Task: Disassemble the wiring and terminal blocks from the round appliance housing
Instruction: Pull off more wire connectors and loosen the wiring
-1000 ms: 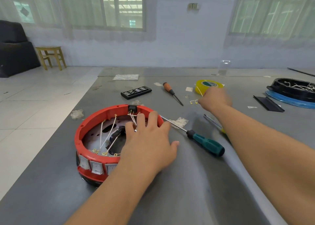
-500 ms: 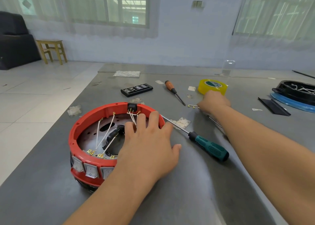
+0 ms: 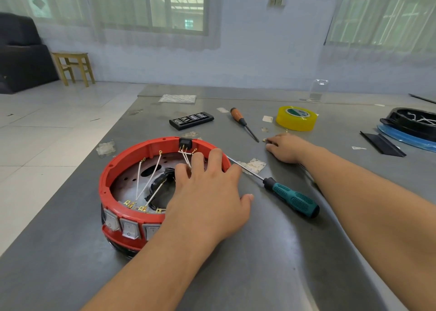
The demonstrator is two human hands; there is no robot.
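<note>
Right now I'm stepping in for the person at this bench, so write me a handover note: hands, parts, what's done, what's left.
Left hand: fingers spread flat over the right rim of the round red plastic housing, steadying it; no grip on anything.
Right hand: on the grey table near the yellow tape roll, pinching a small brass terminal.
Teal-handled screwdriver lies between the arms.
Done: cannot tell beyond that loose terminal.
Left: white wires and black terminal block remain in the housing.
</note>
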